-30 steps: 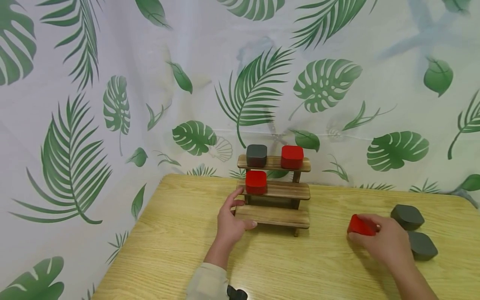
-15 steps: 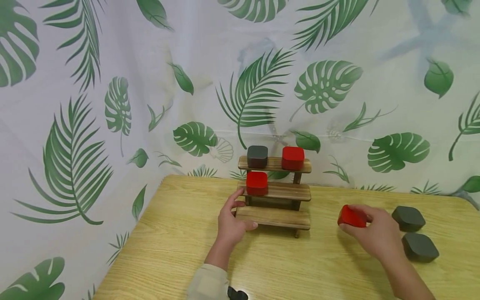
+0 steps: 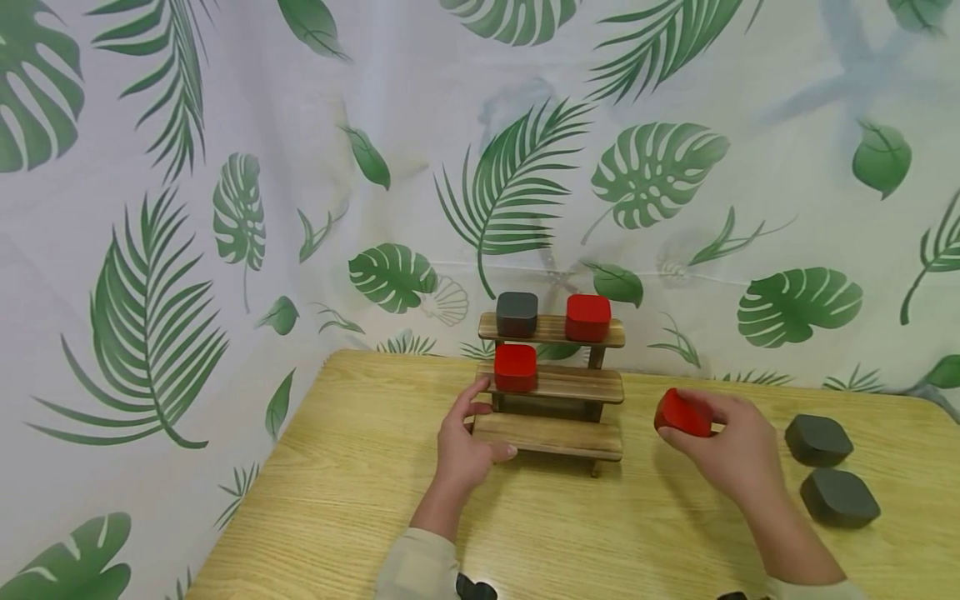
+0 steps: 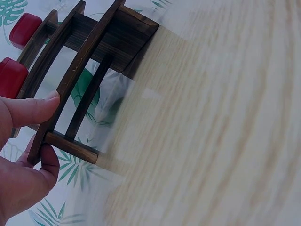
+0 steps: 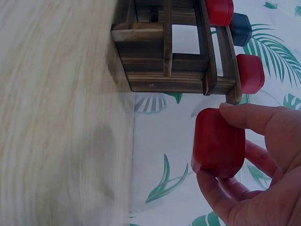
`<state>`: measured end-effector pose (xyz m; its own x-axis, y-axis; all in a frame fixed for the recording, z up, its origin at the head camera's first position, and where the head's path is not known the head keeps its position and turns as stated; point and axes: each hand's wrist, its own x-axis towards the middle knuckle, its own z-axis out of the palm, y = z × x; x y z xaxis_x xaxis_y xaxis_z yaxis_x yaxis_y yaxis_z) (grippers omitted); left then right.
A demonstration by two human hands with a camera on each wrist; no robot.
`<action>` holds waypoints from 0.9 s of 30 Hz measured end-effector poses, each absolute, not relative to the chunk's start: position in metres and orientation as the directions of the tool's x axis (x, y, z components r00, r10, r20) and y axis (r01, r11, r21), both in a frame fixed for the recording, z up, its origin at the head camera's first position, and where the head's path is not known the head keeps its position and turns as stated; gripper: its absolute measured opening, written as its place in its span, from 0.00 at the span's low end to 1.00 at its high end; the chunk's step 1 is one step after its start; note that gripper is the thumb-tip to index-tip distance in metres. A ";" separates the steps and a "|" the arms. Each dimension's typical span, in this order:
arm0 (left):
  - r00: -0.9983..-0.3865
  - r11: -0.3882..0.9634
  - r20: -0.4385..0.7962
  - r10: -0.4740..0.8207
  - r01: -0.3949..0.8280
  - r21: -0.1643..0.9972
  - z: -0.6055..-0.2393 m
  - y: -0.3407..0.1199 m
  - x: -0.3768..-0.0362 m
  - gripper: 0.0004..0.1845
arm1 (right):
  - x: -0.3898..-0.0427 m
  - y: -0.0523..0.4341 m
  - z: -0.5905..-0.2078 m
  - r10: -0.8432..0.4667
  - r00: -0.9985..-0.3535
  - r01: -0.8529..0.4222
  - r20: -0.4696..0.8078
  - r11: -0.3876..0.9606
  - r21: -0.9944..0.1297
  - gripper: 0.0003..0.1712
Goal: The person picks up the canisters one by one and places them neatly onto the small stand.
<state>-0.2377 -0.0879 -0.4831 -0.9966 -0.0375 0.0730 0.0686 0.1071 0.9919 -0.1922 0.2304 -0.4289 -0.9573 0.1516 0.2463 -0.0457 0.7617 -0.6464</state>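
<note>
A three-tier wooden display stand (image 3: 547, 433) stands near the back of the table. My left hand (image 3: 463, 454) grips its left end, and the left wrist view shows the thumb and fingers (image 4: 49, 162) round the wood. My right hand (image 3: 742, 446) pinches a red rounded box (image 3: 681, 414) between thumb and fingers. In the right wrist view this box (image 5: 217, 143) hangs above the table, to the right of the stand. A dark grey box (image 3: 517, 314) and another red box (image 3: 588, 317) sit on the top tier. One more red box (image 3: 515, 367) rests at the left of the middle tier; the bottom tier is bare.
Two dark grey boxes, one farther back (image 3: 819, 439) and one nearer (image 3: 840, 497), lie on the wood-grain table (image 3: 322, 492) right of my right hand. Behind the stand hangs a white cloth (image 3: 420, 200) printed with green leaves.
My right hand has carried the red box up and leftward, away from the two dark grey boxes and nearer the stand. My left hand keeps its grip on the stand.
</note>
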 end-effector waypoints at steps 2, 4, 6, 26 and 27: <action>-0.997 0.105 0.070 -0.038 0.066 0.992 -0.483 -0.088 -0.238 0.56 | -0.194 0.228 -0.427 0.150 -0.952 -0.063 0.268 0.760 -0.647 0.34; -0.997 0.104 0.071 -0.037 0.067 0.992 -0.483 -0.088 -0.238 0.56 | -0.195 0.225 -0.426 0.145 -0.946 -0.083 0.290 0.757 -0.648 0.34; -0.997 0.103 0.071 -0.038 0.066 0.992 -0.483 -0.087 -0.238 0.56 | -0.196 0.222 -0.424 0.141 -0.942 -0.099 0.304 0.750 -0.654 0.33; -0.996 0.121 0.078 -0.031 0.074 0.990 -0.486 -0.089 -0.239 0.56 | -0.205 0.198 -0.415 0.115 -0.937 -0.156 0.330 0.707 -0.690 0.32; -0.996 0.122 0.078 -0.031 0.074 0.990 -0.486 -0.089 -0.239 0.55 | -0.206 0.197 -0.415 0.115 -0.936 -0.158 0.333 0.708 -0.688 0.32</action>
